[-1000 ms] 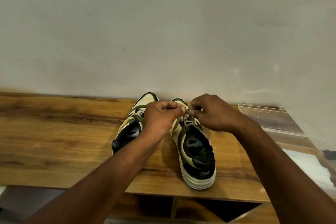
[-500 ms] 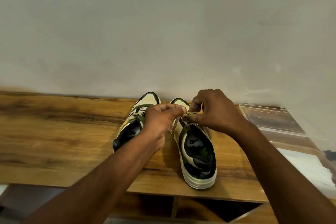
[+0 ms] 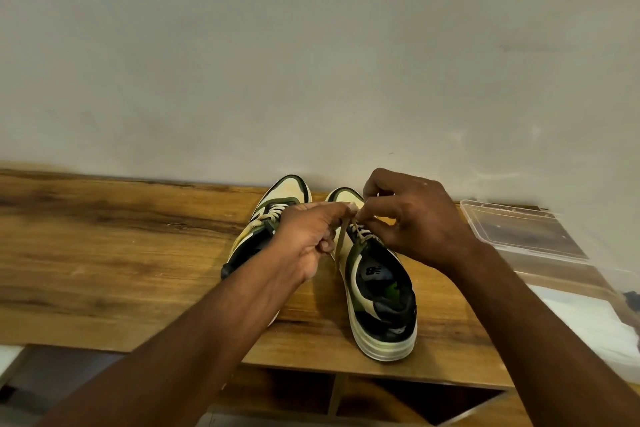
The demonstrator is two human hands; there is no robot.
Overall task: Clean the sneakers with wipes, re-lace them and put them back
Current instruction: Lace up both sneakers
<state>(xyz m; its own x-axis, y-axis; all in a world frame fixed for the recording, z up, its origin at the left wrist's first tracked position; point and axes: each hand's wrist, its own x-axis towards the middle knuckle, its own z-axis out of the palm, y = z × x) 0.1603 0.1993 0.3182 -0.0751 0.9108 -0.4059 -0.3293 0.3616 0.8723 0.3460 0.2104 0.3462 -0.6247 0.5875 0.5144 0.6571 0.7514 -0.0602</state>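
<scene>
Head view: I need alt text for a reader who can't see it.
Both hands work the lace of the right sneaker on a wooden tabletop: the left hand grips it, the right hand pinches it. The left sneaker stands alongside; a clear plastic box sits at right.

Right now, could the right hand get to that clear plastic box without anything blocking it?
Probably yes. The clear plastic box sits on the tabletop just right of the right hand, nothing between them, but that hand would first have to release the lace.

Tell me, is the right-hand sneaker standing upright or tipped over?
Upright: the right sneaker sits sole-down on the wooden top, its opening facing up.
</scene>
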